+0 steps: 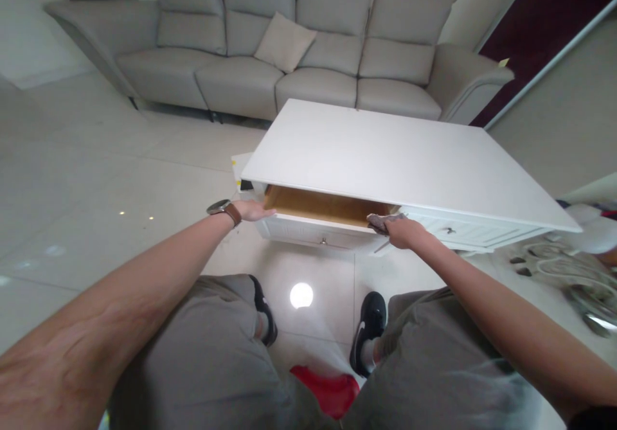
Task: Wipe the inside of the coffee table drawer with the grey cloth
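A white coffee table stands before me with its left drawer pulled partway out. The drawer's light-brown wooden inside shows below the tabletop. At the left end of the drawer front, my left hand grips the edge, its fingertips partly hidden. My right hand is closed round a crumpled grey cloth, which touches the top edge of the drawer front at its right end. A small metal knob sits on the front of this drawer. To the right is a second, closed drawer with a similar knob.
Behind the table runs a grey sofa with a beige cushion. A red object lies between my legs. Ornate scrollwork stands at the right. A flat white piece shows beside the table's left end.
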A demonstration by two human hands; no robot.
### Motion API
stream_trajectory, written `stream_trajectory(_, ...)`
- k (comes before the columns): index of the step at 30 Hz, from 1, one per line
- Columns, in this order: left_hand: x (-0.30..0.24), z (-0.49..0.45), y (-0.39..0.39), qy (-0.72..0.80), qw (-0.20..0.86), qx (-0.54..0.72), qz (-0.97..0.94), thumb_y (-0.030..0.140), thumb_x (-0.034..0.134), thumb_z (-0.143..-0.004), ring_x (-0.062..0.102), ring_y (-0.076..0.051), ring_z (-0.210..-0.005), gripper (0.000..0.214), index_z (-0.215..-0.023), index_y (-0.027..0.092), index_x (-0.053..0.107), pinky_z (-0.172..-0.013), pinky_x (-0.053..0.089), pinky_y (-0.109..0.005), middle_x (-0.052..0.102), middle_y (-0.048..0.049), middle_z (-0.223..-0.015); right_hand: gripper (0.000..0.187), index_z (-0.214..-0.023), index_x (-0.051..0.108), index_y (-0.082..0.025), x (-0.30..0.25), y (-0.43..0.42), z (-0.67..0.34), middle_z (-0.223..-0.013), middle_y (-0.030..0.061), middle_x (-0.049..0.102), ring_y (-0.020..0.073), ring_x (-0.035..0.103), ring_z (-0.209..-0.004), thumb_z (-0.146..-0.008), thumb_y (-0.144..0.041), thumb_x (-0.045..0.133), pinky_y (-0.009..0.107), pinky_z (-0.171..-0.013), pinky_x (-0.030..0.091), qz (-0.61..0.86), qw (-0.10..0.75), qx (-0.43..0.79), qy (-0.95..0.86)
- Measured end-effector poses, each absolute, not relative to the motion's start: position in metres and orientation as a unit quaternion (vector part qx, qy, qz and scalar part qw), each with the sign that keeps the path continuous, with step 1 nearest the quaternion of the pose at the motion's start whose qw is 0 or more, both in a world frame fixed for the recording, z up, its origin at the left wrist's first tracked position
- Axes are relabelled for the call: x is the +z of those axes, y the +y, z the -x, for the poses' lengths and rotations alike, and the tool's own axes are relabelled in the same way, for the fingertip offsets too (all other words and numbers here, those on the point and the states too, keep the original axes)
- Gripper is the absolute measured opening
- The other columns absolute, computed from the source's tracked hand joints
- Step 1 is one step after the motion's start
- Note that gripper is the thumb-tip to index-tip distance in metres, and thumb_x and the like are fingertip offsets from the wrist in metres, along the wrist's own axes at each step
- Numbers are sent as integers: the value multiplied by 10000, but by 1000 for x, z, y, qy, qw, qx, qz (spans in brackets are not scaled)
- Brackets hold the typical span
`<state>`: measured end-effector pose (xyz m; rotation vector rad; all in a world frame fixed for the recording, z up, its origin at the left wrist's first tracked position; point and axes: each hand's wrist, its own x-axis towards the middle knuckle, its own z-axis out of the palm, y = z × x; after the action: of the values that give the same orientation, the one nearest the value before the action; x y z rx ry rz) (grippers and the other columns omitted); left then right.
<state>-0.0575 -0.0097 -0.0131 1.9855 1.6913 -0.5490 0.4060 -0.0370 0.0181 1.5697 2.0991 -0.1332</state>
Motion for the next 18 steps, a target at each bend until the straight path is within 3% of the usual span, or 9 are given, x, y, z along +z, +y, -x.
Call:
stream_trajectory(6,-3,56,-14,605,266,-208,-721,726,212,-974,554,-335,-1397,898,-1546,91,489,-1143,432,-373,568,-211,-1541,430,-1342,658,-195,19,-32,-415,-1343,197,709,355,688,-1159,-960,-284,483,433,-914,500,-569,243,-66,783)
stream_trajectory(13,-4,58,-8,608,290,-210,-708,809,201,-925,662,-326,-1228,967,-1397,79,625,-1021,513,-347,669,-217,-1411,445,-1368,635,-167,23,-37,-419,-1349,225,697,375,687,-1175,-966,-274,477,431,-905,497,-578,240,-88,775)
stream_trajectory(18,-9,60,-5,600,310,-201,-709,808,218,-914,657,-318,-1217,945,-1377,98,638,-967,530,-331,665,-212,-1416,482,-1398,605,-132,22,-40,-426,-1306,253,707,394,689,-1154,-954,-265,473,445,-881,499,-577,220,-97,780)
